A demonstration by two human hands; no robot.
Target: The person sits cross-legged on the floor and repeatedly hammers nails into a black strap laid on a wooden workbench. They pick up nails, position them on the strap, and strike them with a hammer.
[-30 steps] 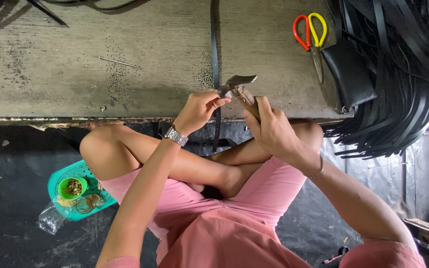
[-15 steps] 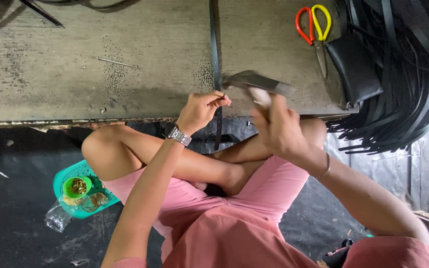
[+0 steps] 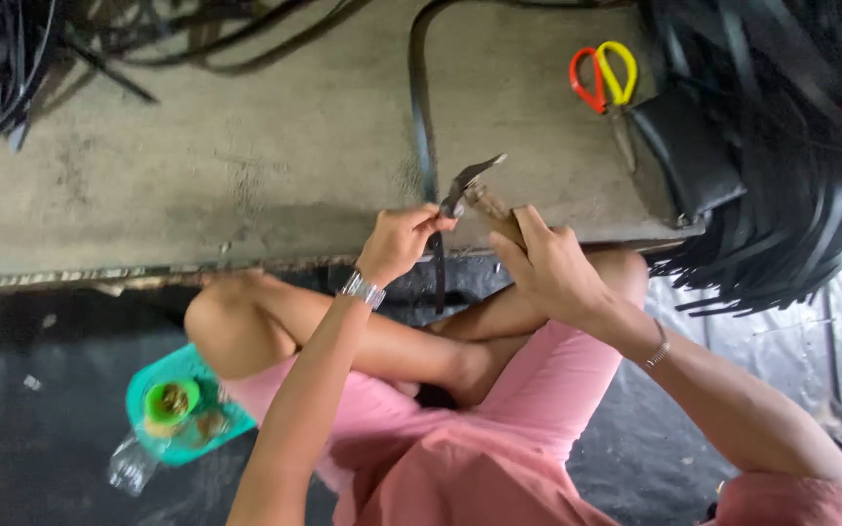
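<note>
Sitting cross-legged in pink clothing on a dark floor, with a teal tray [image 3: 148,429] holding a small green cup [image 3: 170,400] lying near the left knee and a clear plastic bottle [image 3: 131,466] just beside the tray. Wearing a metal watch [image 3: 362,288] on the left wrist and a thin bracelet [image 3: 657,348] on the right. Pinching a narrow black strap [image 3: 424,146] with the left hand [image 3: 400,242], fingers clenched around it right at the near edge of the worn wooden workbench [image 3: 246,175]. Gripping the wooden handle of a small hammer [image 3: 475,187] with the right hand [image 3: 550,261], fingers wrapped tight, the metal head hanging just over the strap beside the left fingertips. Running from that near edge straight across the bench to its far side, the strap lying flat on the wood. Resting farther right on the bench, scissors [image 3: 604,83] with one red and one yellow handle, next to a thick bundle of black straps [image 3: 791,166] spilling over the right end. Trailing across the far left corner, more loose black strips [image 3: 12,58].
</note>
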